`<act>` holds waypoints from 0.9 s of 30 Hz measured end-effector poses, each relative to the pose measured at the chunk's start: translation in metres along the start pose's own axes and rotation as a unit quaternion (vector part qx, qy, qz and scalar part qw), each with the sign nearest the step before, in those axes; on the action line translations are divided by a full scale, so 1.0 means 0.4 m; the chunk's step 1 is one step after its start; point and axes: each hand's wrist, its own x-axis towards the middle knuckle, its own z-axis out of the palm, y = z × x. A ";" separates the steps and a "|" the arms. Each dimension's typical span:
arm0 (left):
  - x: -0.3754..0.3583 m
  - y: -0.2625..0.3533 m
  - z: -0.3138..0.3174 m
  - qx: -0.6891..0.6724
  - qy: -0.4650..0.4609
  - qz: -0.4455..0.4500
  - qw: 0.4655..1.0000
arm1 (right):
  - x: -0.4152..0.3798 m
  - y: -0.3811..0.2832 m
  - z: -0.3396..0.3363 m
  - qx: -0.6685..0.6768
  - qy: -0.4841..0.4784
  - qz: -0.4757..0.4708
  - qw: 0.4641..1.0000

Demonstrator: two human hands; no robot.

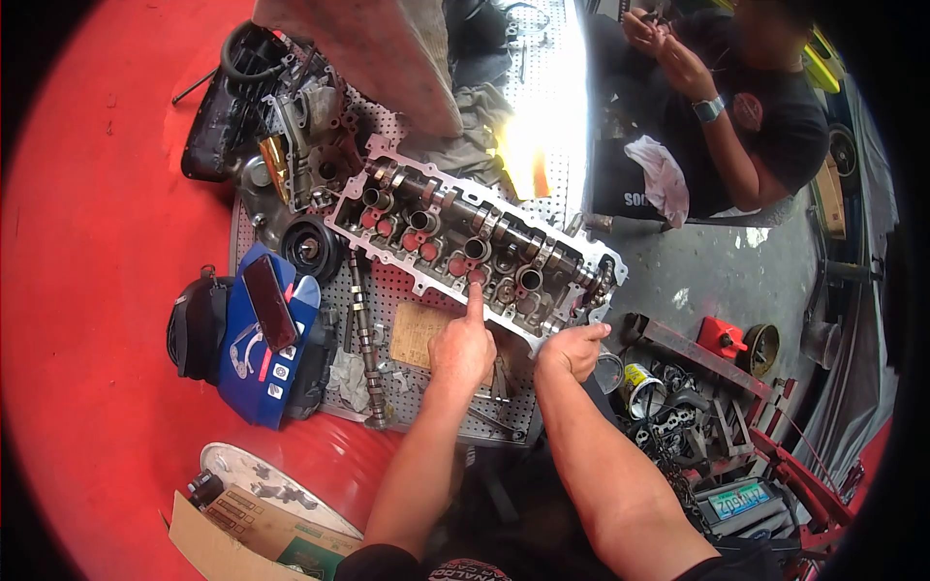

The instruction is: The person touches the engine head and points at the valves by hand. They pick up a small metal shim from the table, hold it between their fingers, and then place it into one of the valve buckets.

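A metal cylinder head with a camshaft along its upper side lies slanted across the perforated bench. Round red-topped pieces sit in several of its bores. My left hand stretches its index finger onto one of these near the middle of the lower row; the other fingers are curled and hold nothing. At the lower right corner, my right hand grips the end of the cylinder head, its fingers partly hidden and its thumb pointing right. Below the head, a loose camshaft lies beside a piece of brown cardboard.
Left of the head are engine parts, a black pulley and a phone on a blue package. A co-worker sits at the upper right. Metal parts and a red frame stand at right.
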 end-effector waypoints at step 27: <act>0.050 -0.040 -0.047 -0.106 0.035 -0.005 0.994 | 0.002 0.006 0.014 -0.007 0.011 -0.044 0.999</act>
